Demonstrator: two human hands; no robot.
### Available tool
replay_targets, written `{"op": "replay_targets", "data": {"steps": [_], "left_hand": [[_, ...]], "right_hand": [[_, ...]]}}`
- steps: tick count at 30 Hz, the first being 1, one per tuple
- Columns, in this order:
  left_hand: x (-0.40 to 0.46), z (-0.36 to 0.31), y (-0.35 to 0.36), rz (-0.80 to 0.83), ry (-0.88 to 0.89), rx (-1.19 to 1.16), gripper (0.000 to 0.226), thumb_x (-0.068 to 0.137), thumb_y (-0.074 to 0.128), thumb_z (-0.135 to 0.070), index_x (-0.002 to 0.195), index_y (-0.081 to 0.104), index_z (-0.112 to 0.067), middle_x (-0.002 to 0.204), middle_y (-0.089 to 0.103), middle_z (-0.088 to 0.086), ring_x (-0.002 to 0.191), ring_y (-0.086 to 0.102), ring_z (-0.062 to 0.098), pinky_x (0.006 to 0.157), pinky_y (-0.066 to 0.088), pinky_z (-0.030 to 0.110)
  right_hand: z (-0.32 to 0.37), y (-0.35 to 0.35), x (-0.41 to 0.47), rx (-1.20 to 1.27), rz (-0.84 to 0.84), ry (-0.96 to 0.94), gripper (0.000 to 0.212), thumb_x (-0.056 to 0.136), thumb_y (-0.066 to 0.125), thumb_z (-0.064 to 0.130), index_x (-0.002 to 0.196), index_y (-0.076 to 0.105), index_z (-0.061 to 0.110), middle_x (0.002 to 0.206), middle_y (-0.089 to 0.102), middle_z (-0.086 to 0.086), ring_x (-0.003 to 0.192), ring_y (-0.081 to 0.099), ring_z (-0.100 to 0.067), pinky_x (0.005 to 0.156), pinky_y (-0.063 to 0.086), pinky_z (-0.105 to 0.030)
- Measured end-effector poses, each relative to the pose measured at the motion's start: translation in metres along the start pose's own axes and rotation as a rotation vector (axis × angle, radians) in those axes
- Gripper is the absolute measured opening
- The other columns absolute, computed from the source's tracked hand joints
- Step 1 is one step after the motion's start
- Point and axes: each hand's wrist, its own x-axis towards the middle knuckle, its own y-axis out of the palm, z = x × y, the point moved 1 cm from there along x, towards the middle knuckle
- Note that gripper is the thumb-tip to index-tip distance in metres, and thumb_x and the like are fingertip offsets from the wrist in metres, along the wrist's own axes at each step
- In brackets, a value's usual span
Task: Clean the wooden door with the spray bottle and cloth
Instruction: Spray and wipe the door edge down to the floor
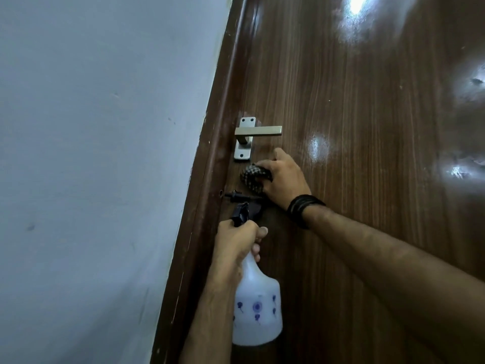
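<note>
No readable text, brand or number is showing anywhere. The spray bottle [258,308] is carrying only small blue printed motifs, not letters, and the door handle [256,135] is bearing no marking.

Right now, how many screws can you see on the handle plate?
3. Two sit side by side at the top of the plate, at and; one is at the bottom. The handle may hide more.
</note>
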Motion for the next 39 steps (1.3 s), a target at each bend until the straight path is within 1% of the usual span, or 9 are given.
{"op": "replay_targets", "data": {"steps": [5, 11, 16, 20, 24, 27, 30, 33, 39], "left_hand": [[-0.003, 0.010, -0.020, 0.002, -0.058, 0.077, 0.010, 0.086, 0.069, -0.001, 0.095, 0.066, -0.005, 0.063, 0.060, 0.002, 0.043, 0.049, 0.008, 0.048, 0.046, 0.026], [-0.015, 0.016, -0.028, 0.123, -0.132, 0.092, 0.008, 0.087, 0.067, 0.002, 0.093, 0.065, -0.003, 0.068, 0.058, 0.006, 0.041, 0.046, 0.008, 0.045, 0.044, 0.025], [-0.020, 0.014, -0.036, 0.142, -0.135, 0.138, 0.011, 0.087, 0.066, 0.003, 0.098, 0.066, 0.000, 0.069, 0.060, 0.005, 0.042, 0.046, 0.008, 0.045, 0.044, 0.024], [-0.022, 0.006, -0.039, 0.131, -0.125, 0.127, 0.012, 0.088, 0.066, 0.002, 0.099, 0.066, 0.001, 0.068, 0.061, 0.004, 0.043, 0.047, 0.007, 0.046, 0.045, 0.025], [-0.024, -0.007, -0.038, 0.120, -0.097, 0.095, 0.012, 0.087, 0.067, 0.003, 0.098, 0.066, 0.000, 0.072, 0.060, 0.007, 0.041, 0.046, 0.008, 0.043, 0.044, 0.024], [-0.024, -0.020, -0.032, 0.114, -0.053, 0.069, 0.010, 0.087, 0.067, 0.003, 0.095, 0.065, -0.002, 0.073, 0.059, 0.009, 0.041, 0.046, 0.008, 0.043, 0.044, 0.024], [-0.027, -0.034, -0.023, 0.108, -0.003, 0.038, 0.009, 0.086, 0.067, 0.003, 0.086, 0.065, -0.006, 0.073, 0.058, 0.010, 0.041, 0.046, 0.008, 0.044, 0.043, 0.024], [-0.031, -0.049, -0.012, 0.120, 0.026, -0.009, 0.010, 0.086, 0.066, 0.002, 0.085, 0.065, -0.008, 0.067, 0.060, 0.005, 0.041, 0.046, 0.008, 0.043, 0.043, 0.024], [-0.046, -0.063, 0.007, 0.127, 0.055, 0.004, 0.009, 0.086, 0.066, 0.002, 0.082, 0.065, -0.007, 0.055, 0.056, 0.001, 0.041, 0.046, 0.010, 0.045, 0.042, 0.026]], "right_hand": [[-0.022, -0.027, -0.020, -0.018, -0.036, 0.085, 0.036, 0.088, 0.074, 0.018, 0.123, 0.069, 0.020, 0.101, 0.044, 0.002, 0.091, 0.047, -0.014, 0.081, 0.047, -0.030], [-0.030, -0.026, -0.084, 0.039, -0.236, 0.272, 0.040, 0.081, 0.077, 0.009, 0.120, 0.068, 0.013, 0.099, 0.045, 0.002, 0.086, 0.053, -0.016, 0.076, 0.052, -0.031], [-0.019, -0.019, -0.118, 0.108, -0.332, 0.422, 0.034, 0.079, 0.075, 0.002, 0.112, 0.068, 0.009, 0.100, 0.051, 0.000, 0.082, 0.053, -0.014, 0.072, 0.044, -0.026], [-0.007, -0.019, -0.147, 0.205, -0.395, 0.573, 0.036, 0.079, 0.073, -0.002, 0.112, 0.065, 0.009, 0.108, 0.052, -0.003, 0.088, 0.052, -0.014, 0.074, 0.051, -0.034], [-0.005, -0.007, -0.176, 0.031, -0.212, 0.335, 0.054, 0.072, 0.076, -0.007, 0.122, 0.061, 0.010, 0.111, 0.050, -0.004, 0.095, 0.053, -0.018, 0.083, 0.056, -0.040], [-0.005, -0.010, -0.166, 0.066, -0.143, 0.308, 0.052, 0.075, 0.076, -0.004, 0.122, 0.062, 0.012, 0.108, 0.047, 0.004, 0.092, 0.052, -0.012, 0.081, 0.051, -0.026], [0.003, -0.019, -0.145, 0.153, -0.221, 0.293, 0.047, 0.078, 0.075, -0.004, 0.121, 0.063, 0.011, 0.110, 0.045, 0.009, 0.090, 0.050, -0.006, 0.077, 0.041, -0.011], [0.015, -0.027, -0.116, 0.221, -0.334, 0.264, 0.042, 0.079, 0.074, -0.006, 0.117, 0.063, 0.009, 0.111, 0.046, 0.007, 0.090, 0.050, -0.004, 0.074, 0.040, -0.010], [0.030, -0.035, -0.087, 0.282, -0.341, 0.256, 0.029, 0.088, 0.065, 0.004, 0.114, 0.058, 0.013, 0.110, 0.044, 0.010, 0.089, 0.049, 0.006, 0.069, 0.040, -0.010]]}}
